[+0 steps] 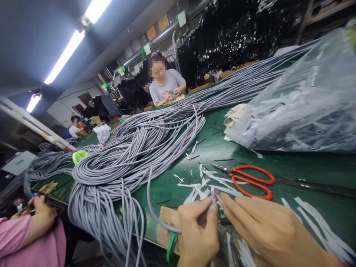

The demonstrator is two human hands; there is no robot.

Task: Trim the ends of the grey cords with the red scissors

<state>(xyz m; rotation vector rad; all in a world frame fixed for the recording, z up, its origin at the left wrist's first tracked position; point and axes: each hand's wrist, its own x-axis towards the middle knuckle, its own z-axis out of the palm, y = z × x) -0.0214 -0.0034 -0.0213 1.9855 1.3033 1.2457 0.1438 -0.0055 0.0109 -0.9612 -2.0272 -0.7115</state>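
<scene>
Under strip lights (65,55), the long green table (306,165) is heaped with coiled grey cables (133,148), white scraps (203,183) and orange scissors (251,180). At its near edge the left hand (198,237) pinches one cable end (214,195), and the right hand (267,230) nips its tip.

No writing can be read anywhere in view.
The green-edged white cards (182,17) hanging along the ceiling pipe, far beyond the grey cable bundle (133,148), are too small and washed out to read. The brown boards (162,23) beside them show nothing legible either. Right of the bundle, any mark on the orange-handled scissors (251,180) or the clear plastic bag (300,100) behind them cannot be made out.
</scene>
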